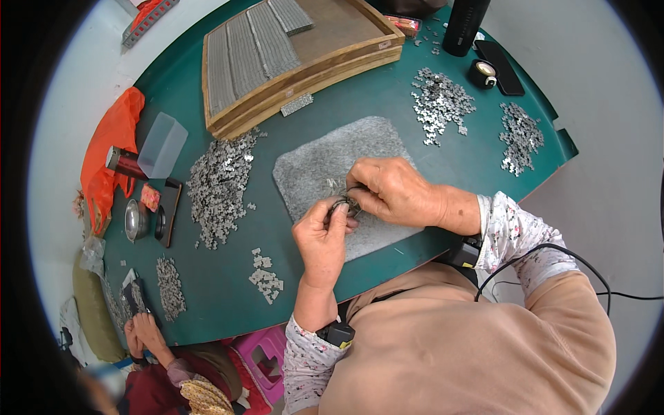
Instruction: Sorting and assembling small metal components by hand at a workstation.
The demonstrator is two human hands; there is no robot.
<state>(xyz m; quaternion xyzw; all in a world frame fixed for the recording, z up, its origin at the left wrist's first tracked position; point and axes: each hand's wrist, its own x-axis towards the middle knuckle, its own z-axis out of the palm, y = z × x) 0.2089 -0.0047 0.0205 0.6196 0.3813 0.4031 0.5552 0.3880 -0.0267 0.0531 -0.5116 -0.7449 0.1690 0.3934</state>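
Two-handed fine work over a grey felt mat [304, 166] near the front edge of a green counter [232, 294]. The left hand [322, 232] and the right hand [402, 192] are meeting above the mat's middle, each pinching with thumb and forefinger at a small dark item [353, 205], which is being held between the fingertips and is largely hiding behind them; its exact form cannot be told. The step in hand is, by appearance, a close fingertip manipulation of this item; the next move seems to be calling for a steady left pinch and a small, controlled motion of the right fingers. As to edges, the mat's near side is lying close to the counter's front edge, over which both forearms are reaching. Toward the far edge, bare felt is extending to the front wall of a wooden tray [308, 88]. Leftward, a large heap of metal pieces [220, 190] is bounding the working room, and a smaller cluster [265, 278] is sitting near the left forearm. Rightward, green surface is separating the mat from a bright heap [441, 104] and from a second heap [521, 138] toward the counter's right corner.
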